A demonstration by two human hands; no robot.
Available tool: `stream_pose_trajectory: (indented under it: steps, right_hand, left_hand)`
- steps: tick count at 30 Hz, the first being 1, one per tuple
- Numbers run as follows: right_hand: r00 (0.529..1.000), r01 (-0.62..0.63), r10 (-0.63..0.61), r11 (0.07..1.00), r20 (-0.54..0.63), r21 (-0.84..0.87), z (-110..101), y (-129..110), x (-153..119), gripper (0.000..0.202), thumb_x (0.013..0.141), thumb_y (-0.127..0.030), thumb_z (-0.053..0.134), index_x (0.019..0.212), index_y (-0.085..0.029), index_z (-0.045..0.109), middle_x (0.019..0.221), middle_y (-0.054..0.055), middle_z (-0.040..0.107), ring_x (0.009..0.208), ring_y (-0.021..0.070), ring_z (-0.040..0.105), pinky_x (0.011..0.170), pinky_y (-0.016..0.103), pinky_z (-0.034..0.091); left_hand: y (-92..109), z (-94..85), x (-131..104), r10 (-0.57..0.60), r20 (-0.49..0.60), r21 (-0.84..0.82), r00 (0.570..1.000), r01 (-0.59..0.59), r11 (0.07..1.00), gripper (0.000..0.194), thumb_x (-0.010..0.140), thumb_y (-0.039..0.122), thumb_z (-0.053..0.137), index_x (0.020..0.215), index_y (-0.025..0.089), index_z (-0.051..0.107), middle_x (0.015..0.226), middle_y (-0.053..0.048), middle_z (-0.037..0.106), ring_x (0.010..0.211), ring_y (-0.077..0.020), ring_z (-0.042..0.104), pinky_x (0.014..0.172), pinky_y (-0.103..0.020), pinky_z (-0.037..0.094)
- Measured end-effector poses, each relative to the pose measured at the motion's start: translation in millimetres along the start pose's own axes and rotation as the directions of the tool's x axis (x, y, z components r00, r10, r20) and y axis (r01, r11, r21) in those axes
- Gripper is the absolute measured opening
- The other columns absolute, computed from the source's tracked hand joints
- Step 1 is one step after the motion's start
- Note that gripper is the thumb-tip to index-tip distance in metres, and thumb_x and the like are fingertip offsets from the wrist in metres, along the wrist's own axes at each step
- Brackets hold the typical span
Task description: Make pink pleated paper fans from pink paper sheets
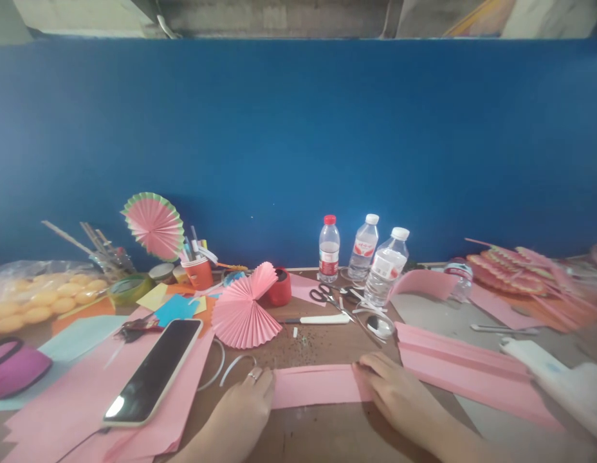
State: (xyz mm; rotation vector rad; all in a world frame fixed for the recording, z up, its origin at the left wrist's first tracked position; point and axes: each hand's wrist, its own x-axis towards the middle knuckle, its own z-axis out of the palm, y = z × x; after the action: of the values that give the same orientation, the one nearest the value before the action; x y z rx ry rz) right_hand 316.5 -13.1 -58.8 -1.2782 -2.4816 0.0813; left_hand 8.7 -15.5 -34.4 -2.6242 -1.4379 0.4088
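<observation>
A folded strip of pink paper (318,387) lies across the brown table in front of me, with a crease along its far edge. My left hand (253,392), wearing a ring, pinches its left end. At the right end, my right hand (388,389) has its fingers closed on the paper. Just beyond the strip stands a pleated pink paper fan (245,312), partly spread. To the right of my right hand lies a creased pink sheet (467,370). A white-handled knife (322,319) and black-handled scissors (330,299) rest farther back.
Left of my hands, a phone (154,373) lies on pink sheets (86,392). Several water bottles (386,267) stand at the back, near a red tape roll (280,288). A finished round fan (154,225) leans by an orange cup (198,273). A blue wall (298,141) rises behind.
</observation>
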Motion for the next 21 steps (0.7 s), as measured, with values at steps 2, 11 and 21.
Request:
stream_pose_trajectory:
  steps: [2, 11, 21]
  right_hand:
    - [0.999, -0.038, 0.038, 0.999, -0.014, 0.024, -4.5, 2.2, -3.6, 0.027, 0.088, -0.01, 0.038, 0.101, -0.017, 0.061, 0.099, 0.009, 0.058, 0.092, 0.021, 0.053, 0.08, 0.034, 0.044]
    - [0.965, -0.193, 0.185, 0.981, 0.187, 0.025, -6.4, -17.3, 61.7, 0.013, 0.081, -0.02, 0.054, 0.074, -0.016, 0.064, 0.085, 0.007, 0.06, 0.083, 0.0209, 0.055, 0.069, 0.029, 0.039]
    - [0.954, -0.221, 0.181, 0.963, 0.24, 0.152, -3.0, -22.3, 69.5, 0.007, 0.08, -0.017, 0.054, 0.076, -0.018, 0.059, 0.081, 0.002, 0.062, 0.077, 0.016, 0.056, 0.065, 0.024, 0.037]
  left_hand:
    - [1.0, -1.7, 2.9, -0.014, -0.023, -0.01, 1.0, 0.014, 1.0, 0.056, 0.067, -0.011, 0.036, 0.115, 0.01, 0.057, 0.108, -0.015, 0.063, 0.094, -0.0271, 0.062, 0.072, -0.038, 0.055]
    - [17.2, -26.8, 34.7, 0.054, -0.086, -0.154, 0.995, -0.067, 0.986, 0.038, 0.076, -0.002, 0.043, 0.105, 0.012, 0.062, 0.093, -0.015, 0.063, 0.078, -0.0289, 0.062, 0.064, -0.041, 0.051]
    - [9.5, -30.4, 61.8, 0.037, -0.117, -0.453, 0.992, -0.087, 0.887, 0.018, 0.082, 0.012, 0.045, 0.085, 0.016, 0.062, 0.089, -0.003, 0.063, 0.084, -0.0154, 0.059, 0.074, -0.025, 0.046]
